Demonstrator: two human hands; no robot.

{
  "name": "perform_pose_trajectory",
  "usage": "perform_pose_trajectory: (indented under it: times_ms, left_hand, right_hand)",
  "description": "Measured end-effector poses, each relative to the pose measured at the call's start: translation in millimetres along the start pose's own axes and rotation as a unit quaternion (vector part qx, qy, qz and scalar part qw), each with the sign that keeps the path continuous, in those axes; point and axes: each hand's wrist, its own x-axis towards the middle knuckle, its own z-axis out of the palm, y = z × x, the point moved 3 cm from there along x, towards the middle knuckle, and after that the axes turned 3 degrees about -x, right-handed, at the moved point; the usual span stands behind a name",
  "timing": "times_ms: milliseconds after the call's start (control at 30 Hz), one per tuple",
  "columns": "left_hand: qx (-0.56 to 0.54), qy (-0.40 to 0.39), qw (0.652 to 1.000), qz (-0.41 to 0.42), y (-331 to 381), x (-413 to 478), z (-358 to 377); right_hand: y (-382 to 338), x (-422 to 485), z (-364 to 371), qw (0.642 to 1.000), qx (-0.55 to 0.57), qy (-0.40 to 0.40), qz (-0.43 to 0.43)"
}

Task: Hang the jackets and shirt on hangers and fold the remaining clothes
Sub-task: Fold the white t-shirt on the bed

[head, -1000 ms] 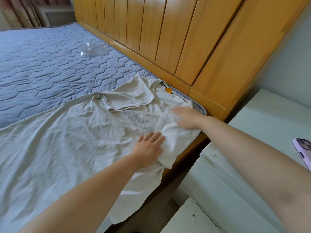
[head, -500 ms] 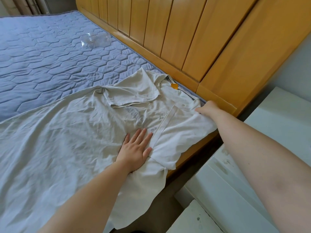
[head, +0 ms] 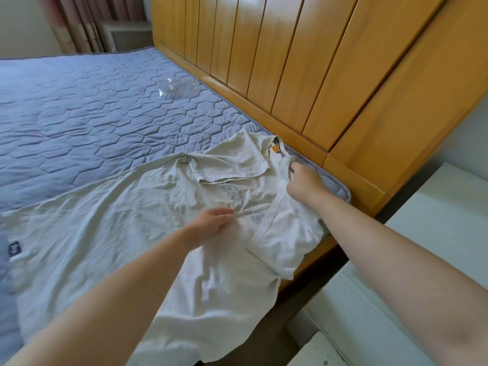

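1. The beige T-shirt (head: pixel 132 233) lies spread on the bed, its body running along the near edge of the quilted grey mattress pad (head: pixel 79 114). Part of the fabric hangs over that edge. A small dark label (head: pixel 14 247) sits at the hem on the left.
2. The left hand (head: pixel 211 223) is over the middle of the shirt, fingers extended and loose, holding nothing. The hand is blurred, so contact with the fabric cannot be confirmed.
3. One sleeve (head: pixel 287 233) is folded inward across the shirt, just beside the bed's right edge.
4. The right hand (head: pixel 303 183) is closed, gripping the shirt fabric at the shoulder, next to the collar. An orange tag (head: pixel 275 148) shows inside the collar, near the head-end corner of the bed.
5. A white bedside cabinet (head: pixel 435 228) stands beside the bed's right edge.
6. A crumpled clear plastic item (head: pixel 182 87) lies on the pad near the wooden headboard (head: pixel 264 48), well apart from the shirt.
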Motion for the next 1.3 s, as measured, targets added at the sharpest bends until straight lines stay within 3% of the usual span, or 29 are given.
perform_pose_trajectory:
  times_ms: [67,133,233,367,500,667,767,900,1000,1100,1200,1300]
  left_hand:
    - [-0.128,0.043,0.991,-0.019,3.2,-8.9,-31.5]
    - [-0.183,0.084,0.979,-0.029,-1.7,-22.0,-63.4]
    - [-0.246,0.118,0.960,-0.071,-25.7,-47.7,-98.9]
    - [-0.265,0.110,0.954,-0.085,-42.8,-69.0,-107.2]
    - [-0.184,0.100,0.972,-0.104,-41.6,-64.9,-85.9]
    - [-0.053,0.150,0.977,-0.145,-34.9,-60.8,-69.6]
    - [-0.151,0.136,0.971,-0.125,-33.8,-64.0,-61.2]
    - [-0.324,0.075,0.938,-0.096,-36.1,-81.3,-54.3]
    - [-0.175,0.052,0.966,-0.181,-54.4,-91.8,-43.1]
    - [-0.054,0.077,0.978,-0.188,-61.2,-89.8,-39.8]
    - [-0.091,0.018,0.975,-0.202,-54.2,-90.1,-40.4]
    - [0.083,-0.007,0.976,-0.199,-53.6,-91.8,-49.7]
  right_hand:
    - [-50.0,-19.7,5.1,0.995,-0.051,-0.010,-0.087]
    - [-96.7,-49.3,21.2,0.976,-0.115,-0.035,-0.181]
    - [-129.5,-93.7,69.9,0.927,-0.201,-0.134,-0.288]
    - [-114.7,-120.5,123.4,0.897,-0.289,-0.223,-0.249]
    - [-113.8,-130.2,130.4,0.908,-0.281,-0.212,-0.227]
    - [-117.9,-133.6,116.6,0.934,-0.220,-0.155,-0.235]
    - [-117.3,-130.9,101.9,0.931,-0.204,-0.154,-0.263]
    - [-109.1,-127.4,74.0,0.927,-0.150,-0.138,-0.314]
    - [-94.4,-139.6,81.1,0.881,-0.260,-0.232,-0.321]
    - [-83.8,-156.3,98.9,0.834,-0.323,-0.299,-0.333]
    - [-76.2,-153.8,103.2,0.844,-0.290,-0.315,-0.324]
    - [-70.2,-148.3,100.0,0.865,-0.191,-0.391,-0.249]
